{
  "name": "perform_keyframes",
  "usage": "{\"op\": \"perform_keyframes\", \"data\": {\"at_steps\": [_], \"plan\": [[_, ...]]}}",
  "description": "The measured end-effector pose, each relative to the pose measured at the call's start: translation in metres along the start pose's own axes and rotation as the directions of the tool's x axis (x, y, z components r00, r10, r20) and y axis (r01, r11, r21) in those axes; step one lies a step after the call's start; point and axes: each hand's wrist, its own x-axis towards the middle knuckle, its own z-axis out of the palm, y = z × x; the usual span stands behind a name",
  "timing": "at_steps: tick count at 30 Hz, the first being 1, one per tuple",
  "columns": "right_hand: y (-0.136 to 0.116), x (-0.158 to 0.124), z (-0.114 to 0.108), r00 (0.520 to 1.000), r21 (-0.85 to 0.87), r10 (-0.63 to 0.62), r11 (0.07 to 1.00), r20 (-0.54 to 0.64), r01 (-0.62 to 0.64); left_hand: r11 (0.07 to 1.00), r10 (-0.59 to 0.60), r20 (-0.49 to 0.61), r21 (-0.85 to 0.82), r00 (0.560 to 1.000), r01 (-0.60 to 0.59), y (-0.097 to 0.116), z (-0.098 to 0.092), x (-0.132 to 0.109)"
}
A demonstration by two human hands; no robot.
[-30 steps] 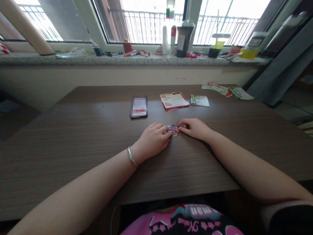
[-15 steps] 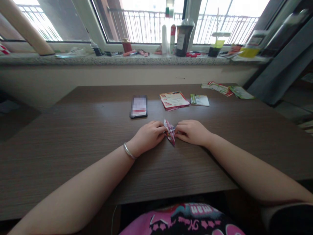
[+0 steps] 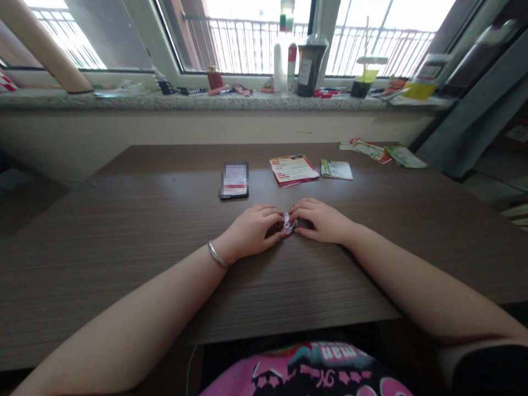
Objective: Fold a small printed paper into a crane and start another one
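A small folded paper (image 3: 287, 224), patterned in pink, purple and white, lies between my two hands over the brown table (image 3: 173, 236). My left hand (image 3: 259, 228) curls round its left side, with the thumb at the near edge and the fingers at the far edge. From the right, my right hand (image 3: 322, 220) grips it the same way, fingertips at the top and thumb below. Fingers cover both ends of the paper, so its full shape is hidden. A silver bangle (image 3: 218, 254) circles my left wrist.
Beyond my hands lie a phone (image 3: 235, 180), a stack of printed sheets (image 3: 293, 170) and a smaller stack of cards (image 3: 336, 169). More leaflets (image 3: 371, 150) rest at the far right. Bottles and a dark cup (image 3: 307, 69) stand on the stone windowsill (image 3: 247, 102).
The pointed tips of the paper that stood up and down between my hands no longer show. My fingers have shifted onto its far and near ends, and it looks more compact.
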Motion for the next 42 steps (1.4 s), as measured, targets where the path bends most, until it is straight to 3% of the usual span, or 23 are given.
{"op": "perform_keyframes", "data": {"at_steps": [5,9,19,25,33,42], "plan": [[-0.01,0.001,-0.002,0.995,-0.245,0.098,0.965,0.009,-0.093,0.991,-0.007,-0.035,0.133,0.999,0.011,-0.002,0.003,-0.002],[-0.014,0.002,-0.001,0.996,-0.337,0.085,0.938,0.004,-0.078,0.981,0.017,-0.008,0.195,1.0,-0.015,-0.001,0.005,-0.002],[-0.017,0.004,0.002,0.998,-0.286,0.062,0.957,0.019,-0.054,0.947,-0.027,0.081,0.321,0.996,0.0,0.001,0.004,0.002],[-0.021,0.004,0.005,1.0,-0.263,0.001,0.965,0.023,0.005,0.95,-0.036,0.077,0.311,0.996,0.01,0.003,0.002,0.001],[-0.023,0.003,0.006,0.997,-0.297,0.076,0.952,0.0,-0.073,0.955,-0.034,0.055,0.298,0.998,0.016,0.003,0.005,0.002],[-0.024,0.005,0.009,0.998,-0.336,0.056,0.94,-0.016,-0.058,0.966,-0.019,0.072,0.26,0.997,-0.001,0.001,0.006,0.004]]}}
